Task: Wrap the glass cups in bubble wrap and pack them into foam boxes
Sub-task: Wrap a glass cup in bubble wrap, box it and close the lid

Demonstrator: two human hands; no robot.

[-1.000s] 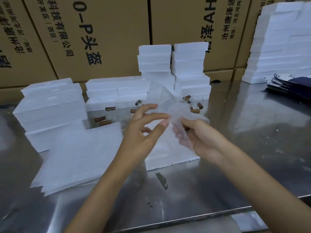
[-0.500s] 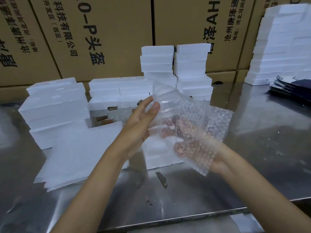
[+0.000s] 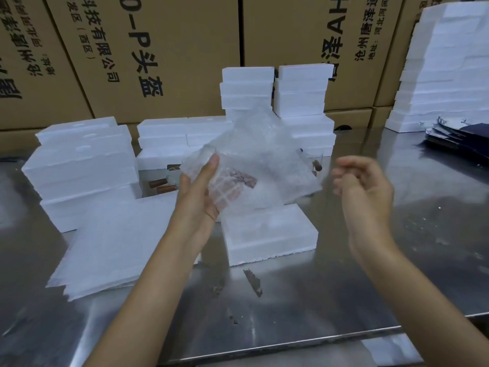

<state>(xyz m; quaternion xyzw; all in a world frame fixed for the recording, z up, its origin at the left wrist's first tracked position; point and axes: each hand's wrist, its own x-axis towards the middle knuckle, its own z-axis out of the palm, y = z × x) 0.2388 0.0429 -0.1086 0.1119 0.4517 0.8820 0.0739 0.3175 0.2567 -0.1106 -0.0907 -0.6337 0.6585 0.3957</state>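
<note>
My left hand (image 3: 201,194) holds a clear sheet of bubble wrap (image 3: 262,157) above the table, thumb on top and fingers showing through beneath it. My right hand (image 3: 362,186) hovers to the right of the sheet, fingers loosely curled, holding nothing. An open white foam box (image 3: 270,231) lies on the steel table below the sheet. Behind it stand glass cups with brown wooden handles (image 3: 169,181), partly hidden by the wrap; one more cup (image 3: 315,160) shows at the sheet's right edge.
A stack of bubble wrap sheets (image 3: 113,245) lies front left. Foam boxes are piled at left (image 3: 82,165), centre back (image 3: 301,91) and far right (image 3: 447,67). Dark flat bags (image 3: 460,136) lie at the right. Cardboard cartons (image 3: 164,54) wall the back. The table edge (image 3: 291,343) runs near me.
My right hand has let go of the bubble wrap and moved off to the right. The sheet now rests spread in my left hand alone.
</note>
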